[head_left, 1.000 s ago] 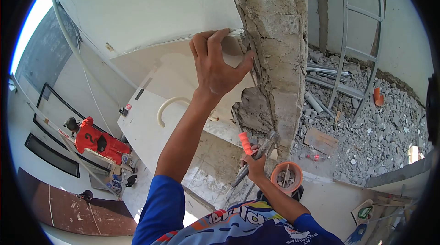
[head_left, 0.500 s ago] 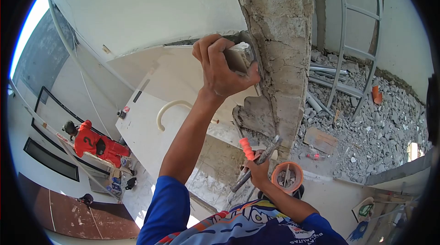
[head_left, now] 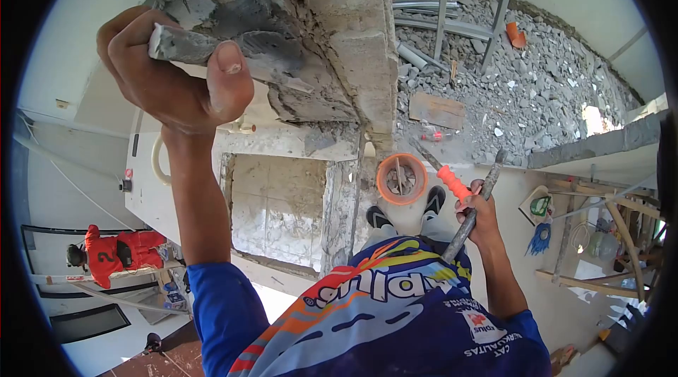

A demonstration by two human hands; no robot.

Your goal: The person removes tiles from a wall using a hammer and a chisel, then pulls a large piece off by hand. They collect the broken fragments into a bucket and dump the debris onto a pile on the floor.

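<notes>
Plainly, left hand (head_left: 171, 84) gripping slab (head_left: 185, 45), right hand (head_left: 483, 219) clutching orange-handled tool (head_left: 453, 183) and rod (head_left: 489, 181), shirt (head_left: 395, 306) reading "CAT", worker (head_left: 121, 253) numbered "2"

The pillar (head_left: 349, 31) bars a sideways path from the left hand (head_left: 168, 80) to the rubble (head_left: 537, 84), where a ladder (head_left: 443, 3) also stands. Bare floor (head_left: 514, 218) lies open beside the right hand (head_left: 480, 218) — but the bucket (head_left: 402, 200) (part-filled with debris) sits near the shoes (head_left: 379, 217).
</notes>
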